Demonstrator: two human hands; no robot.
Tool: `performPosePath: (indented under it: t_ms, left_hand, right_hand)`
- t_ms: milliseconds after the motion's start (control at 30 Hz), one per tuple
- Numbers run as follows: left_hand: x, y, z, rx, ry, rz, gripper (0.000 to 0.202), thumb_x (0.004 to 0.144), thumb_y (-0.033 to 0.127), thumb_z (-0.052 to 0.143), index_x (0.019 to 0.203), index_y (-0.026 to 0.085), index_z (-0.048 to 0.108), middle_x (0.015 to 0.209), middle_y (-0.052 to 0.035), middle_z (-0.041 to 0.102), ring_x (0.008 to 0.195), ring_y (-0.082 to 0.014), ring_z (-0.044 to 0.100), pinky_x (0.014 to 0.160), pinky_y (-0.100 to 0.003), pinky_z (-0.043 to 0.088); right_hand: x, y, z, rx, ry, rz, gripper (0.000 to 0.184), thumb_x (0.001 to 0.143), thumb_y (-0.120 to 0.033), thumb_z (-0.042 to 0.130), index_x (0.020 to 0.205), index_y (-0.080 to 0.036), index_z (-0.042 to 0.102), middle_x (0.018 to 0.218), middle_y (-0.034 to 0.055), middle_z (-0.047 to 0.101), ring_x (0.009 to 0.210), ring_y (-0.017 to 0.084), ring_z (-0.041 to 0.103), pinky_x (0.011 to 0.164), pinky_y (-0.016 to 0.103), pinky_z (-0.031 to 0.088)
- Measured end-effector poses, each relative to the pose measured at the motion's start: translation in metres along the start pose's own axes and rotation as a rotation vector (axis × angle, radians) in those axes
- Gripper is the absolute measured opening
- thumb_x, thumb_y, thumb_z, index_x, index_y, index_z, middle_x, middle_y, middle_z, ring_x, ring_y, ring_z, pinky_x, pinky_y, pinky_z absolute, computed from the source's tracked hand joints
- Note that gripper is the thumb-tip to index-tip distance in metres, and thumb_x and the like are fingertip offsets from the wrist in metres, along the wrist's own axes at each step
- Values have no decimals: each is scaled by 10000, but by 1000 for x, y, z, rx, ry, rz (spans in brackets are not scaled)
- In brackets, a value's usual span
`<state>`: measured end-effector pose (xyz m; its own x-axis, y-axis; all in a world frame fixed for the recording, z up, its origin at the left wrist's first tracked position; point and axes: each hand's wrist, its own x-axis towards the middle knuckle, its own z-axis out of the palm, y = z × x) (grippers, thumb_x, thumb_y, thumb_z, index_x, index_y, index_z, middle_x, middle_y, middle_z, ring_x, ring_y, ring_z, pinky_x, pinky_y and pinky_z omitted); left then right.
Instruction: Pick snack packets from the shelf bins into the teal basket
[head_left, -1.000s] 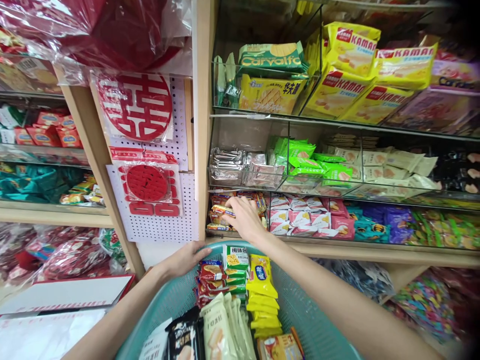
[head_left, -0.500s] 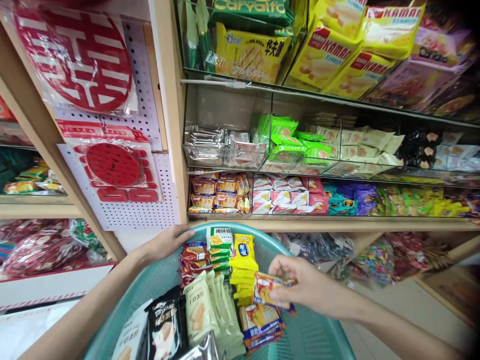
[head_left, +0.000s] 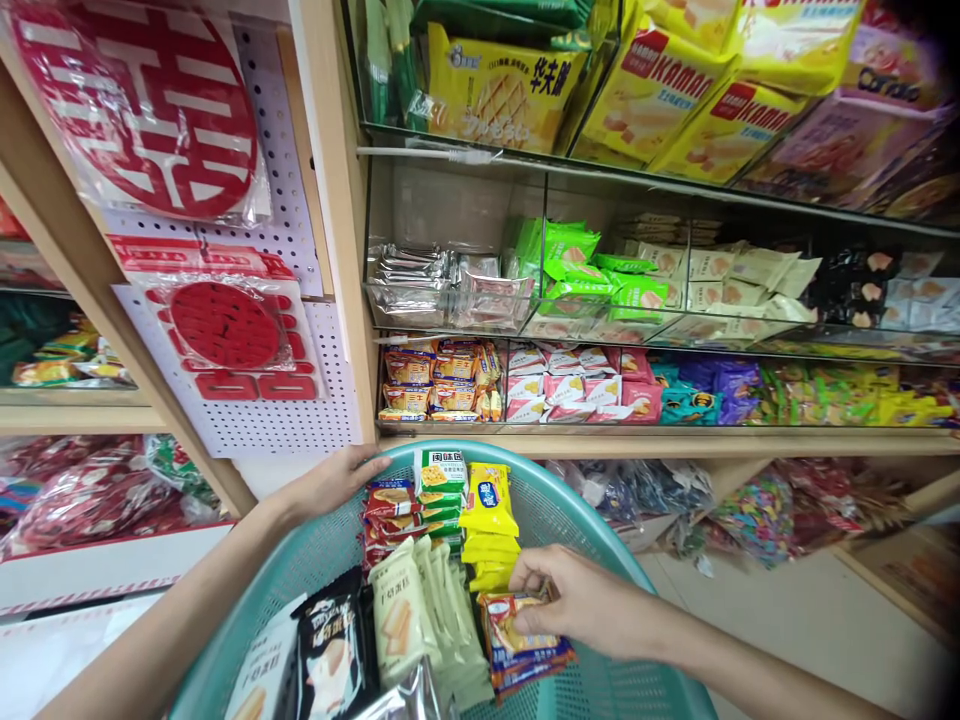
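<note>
Left hand [head_left: 337,483] on basket rim [head_left: 592,520], closure unclear; right hand [head_left: 574,600] pinches packet [head_left: 498,622], seemingly stacking; release needs alignment.

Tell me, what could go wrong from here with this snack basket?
The right fingers might topple the stacked orange and blue plastic snack packets they touch. They could also nudge the neighbouring yellow plastic packets askew. The teal plastic mesh basket might shift if the left fingers at its rim slip.
</note>
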<state>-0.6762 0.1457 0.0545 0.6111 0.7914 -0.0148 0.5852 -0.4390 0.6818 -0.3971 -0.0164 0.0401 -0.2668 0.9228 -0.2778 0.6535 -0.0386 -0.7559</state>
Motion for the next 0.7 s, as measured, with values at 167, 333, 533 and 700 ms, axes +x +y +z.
performPosePath:
  t_ms: [167, 333, 533, 700]
  left_hand:
    - [1, -1, 0, -21, -13, 2, 391, 847, 489, 354, 815, 184, 596, 797, -6, 650, 756, -177, 579, 723, -270, 448]
    - [3, -2, 1, -15, -12, 5, 396, 843, 492, 354, 812, 183, 600, 802, -9, 657, 742, -176, 577, 705, -263, 447]
    - [3, -2, 1, 17, 0, 6, 404, 834, 505, 345, 761, 186, 581, 763, -10, 648, 719, -180, 574, 687, -269, 446]
    - [4, -2, 1, 9, -10, 4, 406, 838, 510, 340, 771, 187, 576, 764, -11, 637, 734, -181, 570, 695, -274, 450]
  right_hand:
    - [-8, -11, -1, -315, 101, 30, 166, 711, -301, 636, 858, -230, 605, 896, 1, 631, 895, 216, 548, 716, 303, 379]
    - [-15, -13, 0, -568, 132, -18, 132, 788, -299, 573, 885, -208, 573, 928, 26, 609, 877, 231, 581, 693, 320, 394]
    - [-27, -10, 1, -766, 179, -42, 429, 662, -503, 673, 947, -193, 591, 982, 66, 602, 935, 317, 570, 719, 404, 436]
    - [-22, 0, 12, -872, 166, -28, 605, 485, -474, 790, 968, -164, 599, 984, 106, 621, 933, 356, 574, 755, 464, 449]
